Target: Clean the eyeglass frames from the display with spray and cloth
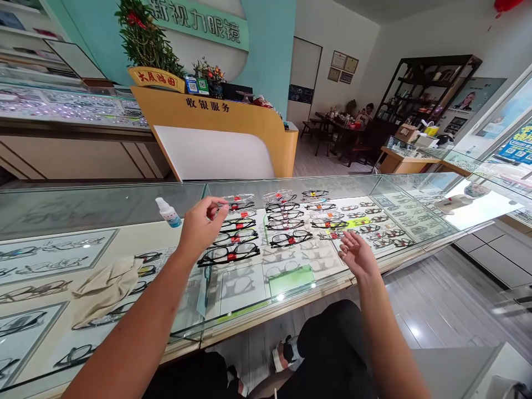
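My left hand is bent with the thumb and forefinger close together beside the left row of eyeglasses; I cannot tell if it pinches one. In total 3 rows are on the glass worktop, between my 2 hands, many with red labels. My right hand has its fingers loosely spread, just beside the right row. To the left of my left hand stands a small bottle; nearer to me lies a beige cloth.
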### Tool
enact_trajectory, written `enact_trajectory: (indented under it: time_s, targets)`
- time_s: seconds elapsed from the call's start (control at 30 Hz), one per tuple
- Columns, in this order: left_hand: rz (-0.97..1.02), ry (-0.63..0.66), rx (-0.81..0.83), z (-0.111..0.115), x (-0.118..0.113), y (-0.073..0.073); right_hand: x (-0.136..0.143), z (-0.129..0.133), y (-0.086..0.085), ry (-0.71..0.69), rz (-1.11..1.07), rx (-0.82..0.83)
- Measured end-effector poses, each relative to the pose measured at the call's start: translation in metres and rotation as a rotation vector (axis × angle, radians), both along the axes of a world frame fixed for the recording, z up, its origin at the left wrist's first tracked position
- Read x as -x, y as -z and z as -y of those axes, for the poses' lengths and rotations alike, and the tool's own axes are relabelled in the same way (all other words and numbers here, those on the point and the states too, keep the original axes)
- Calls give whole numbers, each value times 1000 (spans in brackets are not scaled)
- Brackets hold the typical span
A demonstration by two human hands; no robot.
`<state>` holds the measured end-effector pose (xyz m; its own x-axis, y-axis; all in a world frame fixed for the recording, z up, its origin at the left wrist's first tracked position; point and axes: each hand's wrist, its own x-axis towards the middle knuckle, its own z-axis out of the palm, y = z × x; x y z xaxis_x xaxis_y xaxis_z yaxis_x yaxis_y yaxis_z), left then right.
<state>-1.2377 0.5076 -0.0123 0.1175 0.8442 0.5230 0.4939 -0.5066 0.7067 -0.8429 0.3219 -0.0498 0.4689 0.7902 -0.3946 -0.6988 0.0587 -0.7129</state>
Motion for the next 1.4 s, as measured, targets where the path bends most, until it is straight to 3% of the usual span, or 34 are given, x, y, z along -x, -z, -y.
enact_trajectory:
  time_s: [0.13,0.27,0.43,0.7,0.9,1.03,1.2,1.3,1.4]
  targets:
    - [0,-2,-3,0,0,-1,-5,-28,-20,105,54,-135]
    - [1,-8,-4,-1,1,-1,-8,-70,-34,153,96,11]
    - [3,-13,-25,-3,4,-3,-8,-99,-32,169,130,94]
    - [-20,-12,-22,-1,4,-3,-1,-103,-37,175,154,83]
    - [-18,-5,-13,-1,4,-2,7,-90,-63,162,197,-43]
    - [-20,-4,-17,-1,4,-2,31,-96,-90,18,324,-244]
    - [2,12,-8,1,4,-3,83,-126,-115,-302,520,-414]
    - [37,32,18,1,5,-3,120,-143,-110,-505,572,-490]
    - [90,81,96,-1,3,1,153,-153,-94,-622,553,-544]
